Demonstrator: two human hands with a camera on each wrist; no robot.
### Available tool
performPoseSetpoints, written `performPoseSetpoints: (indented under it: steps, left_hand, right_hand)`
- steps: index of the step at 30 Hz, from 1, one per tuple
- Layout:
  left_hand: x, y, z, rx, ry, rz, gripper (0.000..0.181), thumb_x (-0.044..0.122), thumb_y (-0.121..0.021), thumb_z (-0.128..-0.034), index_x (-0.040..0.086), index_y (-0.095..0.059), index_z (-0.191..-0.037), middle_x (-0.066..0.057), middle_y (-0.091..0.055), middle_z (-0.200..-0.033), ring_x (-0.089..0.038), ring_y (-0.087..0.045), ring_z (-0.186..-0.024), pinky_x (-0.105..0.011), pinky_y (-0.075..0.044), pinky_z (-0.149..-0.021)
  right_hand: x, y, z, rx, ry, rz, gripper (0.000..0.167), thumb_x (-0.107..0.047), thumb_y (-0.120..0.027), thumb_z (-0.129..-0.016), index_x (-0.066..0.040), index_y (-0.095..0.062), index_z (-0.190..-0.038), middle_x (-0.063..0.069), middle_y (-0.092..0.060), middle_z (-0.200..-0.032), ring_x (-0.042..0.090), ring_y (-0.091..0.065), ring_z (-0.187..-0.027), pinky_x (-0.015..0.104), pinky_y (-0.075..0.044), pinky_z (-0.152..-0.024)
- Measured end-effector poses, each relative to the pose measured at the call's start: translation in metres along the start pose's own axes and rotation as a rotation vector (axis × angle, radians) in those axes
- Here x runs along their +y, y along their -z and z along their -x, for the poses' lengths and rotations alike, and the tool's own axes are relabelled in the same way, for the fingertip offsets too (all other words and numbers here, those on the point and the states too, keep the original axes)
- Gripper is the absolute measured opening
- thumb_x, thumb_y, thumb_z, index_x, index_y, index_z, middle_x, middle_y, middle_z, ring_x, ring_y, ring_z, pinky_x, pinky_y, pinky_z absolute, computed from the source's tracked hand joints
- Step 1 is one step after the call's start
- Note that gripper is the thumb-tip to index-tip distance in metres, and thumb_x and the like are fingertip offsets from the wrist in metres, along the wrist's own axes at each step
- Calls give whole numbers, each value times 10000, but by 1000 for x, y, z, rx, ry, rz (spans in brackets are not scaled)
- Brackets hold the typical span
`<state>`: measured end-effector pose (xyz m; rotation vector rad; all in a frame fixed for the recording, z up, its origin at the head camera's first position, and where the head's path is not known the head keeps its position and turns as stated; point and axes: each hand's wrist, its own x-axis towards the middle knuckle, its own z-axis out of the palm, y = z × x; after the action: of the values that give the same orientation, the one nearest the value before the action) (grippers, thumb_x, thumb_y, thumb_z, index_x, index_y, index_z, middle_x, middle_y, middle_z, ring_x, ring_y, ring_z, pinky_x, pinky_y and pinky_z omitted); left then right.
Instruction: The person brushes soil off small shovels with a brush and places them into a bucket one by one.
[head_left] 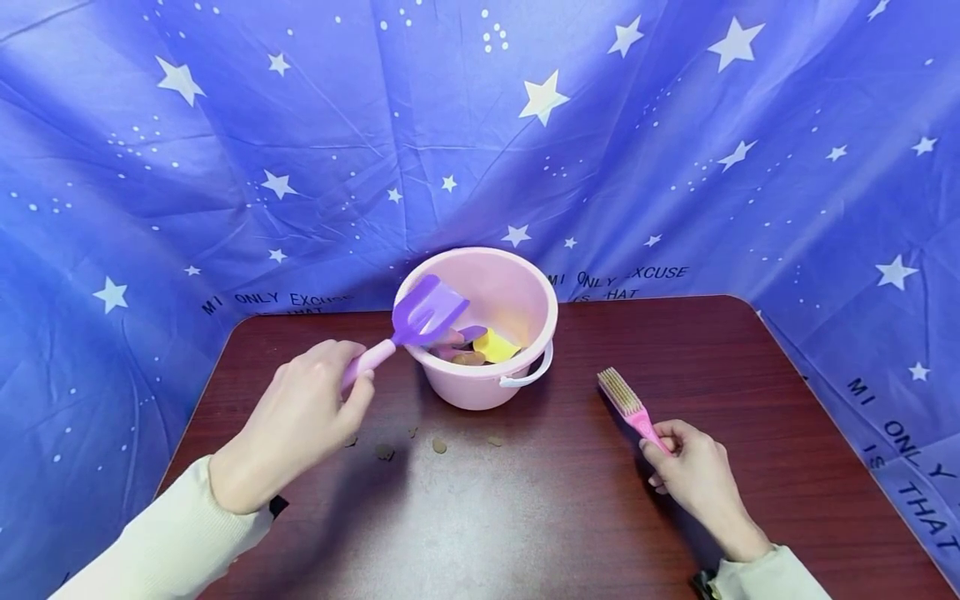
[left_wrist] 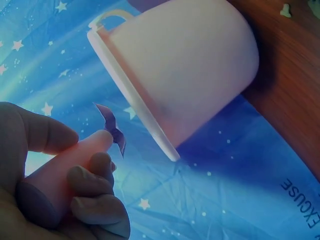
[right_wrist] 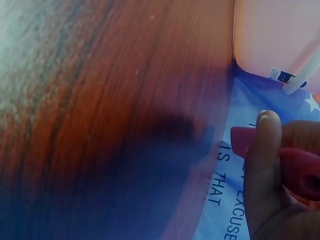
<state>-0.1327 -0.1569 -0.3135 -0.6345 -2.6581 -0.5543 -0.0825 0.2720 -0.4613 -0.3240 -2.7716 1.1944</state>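
My left hand [head_left: 311, 408] grips the pink handle of a purple toy shovel [head_left: 427, 310], its blade raised over the near left rim of a pink bucket [head_left: 480, 392]. In the left wrist view the fingers curl round the shovel's handle [left_wrist: 70, 172]. Inside the bucket lie a yellow piece [head_left: 495, 346], a purple piece and some brownish bits. My right hand [head_left: 697, 479] holds a pink-handled brush [head_left: 624, 396] over the table, right of the bucket, bristles showing upward. In the right wrist view only its pink handle [right_wrist: 302, 172] shows between thumb and fingers.
Several small brown flakes [head_left: 439, 446] lie on the dark wooden table [head_left: 487, 525] in front of the bucket. The bucket's white handle [head_left: 528, 375] hangs down at its right side. A blue curtain [head_left: 450, 125] with white stars surrounds the table's back and sides.
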Motion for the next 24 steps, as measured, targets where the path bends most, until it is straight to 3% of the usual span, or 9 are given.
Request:
performPoseSetpoints:
  steps: [12, 24]
  left_hand:
    - [17, -13, -23, -63, -56, 29, 35, 114, -568, -839, 94, -571, -810, 5, -449, -695, -158, -446, -603, -334, -421, -567]
    - [30, -21, -51, -169, -143, -26, 189, 105, -640, -831, 84, -500, -706, -27, -465, -668, -242, -498, -625, -389, -448, -593]
  right_hand:
    - [-3, -2, -2, 1, -19, -3, 186, -78, -638, -860, 23, -607, -1013, 105, -661, -726, 138, -602, -441, 277, -491, -423]
    - [-5, -2, -5, -19, -30, 19, 198, -109, -634, -865, 2, -607, -1028, 91, -671, -746, 134, -611, -453, 276, -495, -443]
